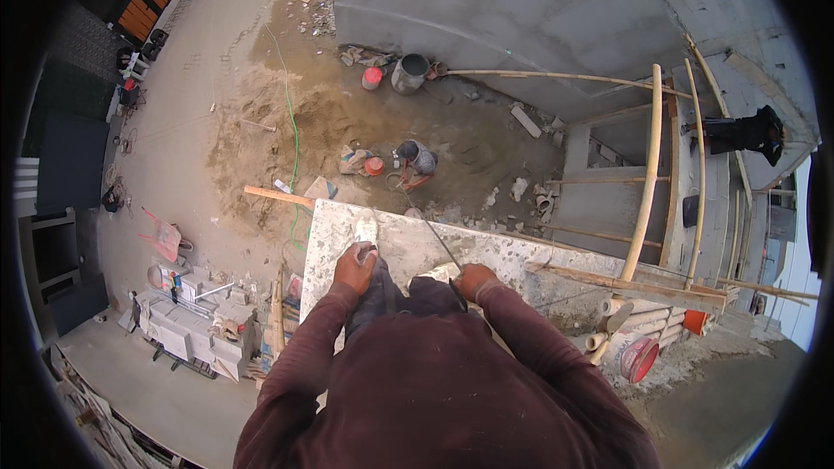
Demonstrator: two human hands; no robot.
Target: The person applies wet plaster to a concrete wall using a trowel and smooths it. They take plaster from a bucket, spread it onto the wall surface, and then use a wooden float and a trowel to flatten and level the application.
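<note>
My right hand (475, 280) is closed round a dark rope (440, 239), which runs taut over the edge of the concrete-spattered platform (512, 254) I stand on. Down below, the rope leads toward a crouching person (419, 161) in a dark cap, whose hands are close to a round object too small to make out. An orange bucket (373, 166) stands beside that person. My left hand (354, 267) is against my bent left leg with its fingers curled in, and I see nothing in them. My pale, dusty left shoe (366, 227) is near the platform's edge.
Bamboo poles (649, 174) rise at the right of the platform. A wooden plank (278, 197) juts past its left corner. To my right lie a paint bucket (638, 358) and stacked bamboo. A wheelbarrow (165, 236) and a green hose (293, 122) are on the ground below; another person (747, 134) is at far right.
</note>
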